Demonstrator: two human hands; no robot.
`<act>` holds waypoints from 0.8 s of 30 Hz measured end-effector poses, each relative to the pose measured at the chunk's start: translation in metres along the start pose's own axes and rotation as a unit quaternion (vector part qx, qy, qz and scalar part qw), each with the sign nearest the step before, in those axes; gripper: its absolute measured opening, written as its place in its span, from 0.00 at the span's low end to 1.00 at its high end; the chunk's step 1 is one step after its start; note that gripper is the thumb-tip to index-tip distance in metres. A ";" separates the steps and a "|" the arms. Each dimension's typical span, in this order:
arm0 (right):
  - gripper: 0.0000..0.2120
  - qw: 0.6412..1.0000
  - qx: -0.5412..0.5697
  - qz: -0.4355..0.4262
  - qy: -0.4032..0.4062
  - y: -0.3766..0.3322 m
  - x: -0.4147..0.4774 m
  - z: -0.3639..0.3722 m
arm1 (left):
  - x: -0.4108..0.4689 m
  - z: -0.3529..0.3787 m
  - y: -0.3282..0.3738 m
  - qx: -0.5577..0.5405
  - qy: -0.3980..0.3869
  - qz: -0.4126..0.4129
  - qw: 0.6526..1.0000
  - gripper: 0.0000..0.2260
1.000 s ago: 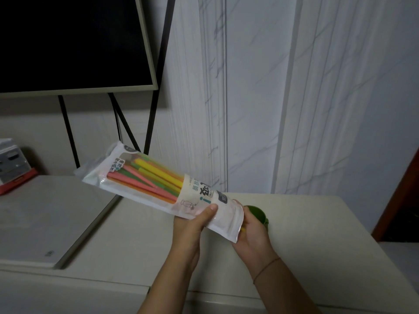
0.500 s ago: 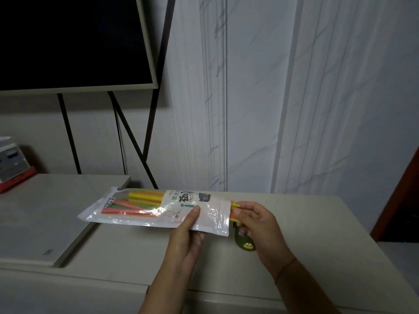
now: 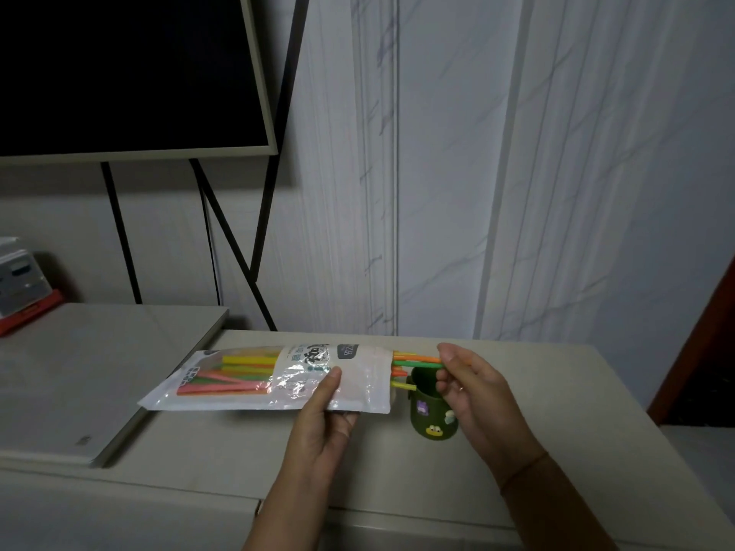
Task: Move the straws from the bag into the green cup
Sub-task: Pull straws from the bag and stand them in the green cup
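Right hand (image 3: 477, 395) had drawn several straws (image 3: 417, 361) farther out of the straw bag (image 3: 278, 381) than half a second before, pinching their ends between curled fingers and thumb. Left hand (image 3: 322, 427) gripped the bag level, thumb on top. Green cup (image 3: 431, 415) stood on the worktop (image 3: 576, 431), just below the straw ends.

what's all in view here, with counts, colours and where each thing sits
counter: 1, off-white, bottom
bag: 1, clear and white, held level above the counter
straws: several, yellow, green, pink, orange, mostly in the bag, ends poking out its right opening
green cup: 1, dark green with stickers, on the counter below those ends
screen: 1, black, pale frame, upper left
box: 1, grey on red base, far left
left hand: 1, grips the bag
right hand: 1, pinches the straw ends
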State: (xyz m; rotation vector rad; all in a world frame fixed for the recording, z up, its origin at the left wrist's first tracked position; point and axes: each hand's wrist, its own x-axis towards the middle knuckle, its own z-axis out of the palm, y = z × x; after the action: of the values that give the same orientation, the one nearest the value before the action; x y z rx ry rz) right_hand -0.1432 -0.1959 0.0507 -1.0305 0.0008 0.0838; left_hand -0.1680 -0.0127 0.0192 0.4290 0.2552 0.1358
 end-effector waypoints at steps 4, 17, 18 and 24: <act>0.07 1.000 0.008 0.021 -0.017 0.010 -0.004 0.016 | -0.004 0.002 -0.009 0.016 -0.015 -0.001 1.000 0.26; 0.03 0.999 -0.005 -0.019 0.045 -0.003 0.005 -0.002 | 0.003 -0.007 0.009 0.003 -0.011 0.021 1.000 0.23; 0.03 0.999 0.015 -0.020 0.047 -0.006 0.006 -0.006 | 0.004 -0.009 0.013 -0.001 -0.010 0.028 1.000 0.23; 0.05 0.995 0.099 0.027 0.006 -0.004 0.006 0.004 | 0.004 -0.013 0.009 0.002 -0.021 0.018 1.000 0.26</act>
State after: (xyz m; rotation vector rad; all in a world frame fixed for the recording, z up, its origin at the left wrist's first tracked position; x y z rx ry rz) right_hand -0.1369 -0.1938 0.0560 -0.8337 0.0469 0.1244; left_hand -0.1678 0.0010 0.0109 0.4410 0.2064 0.1621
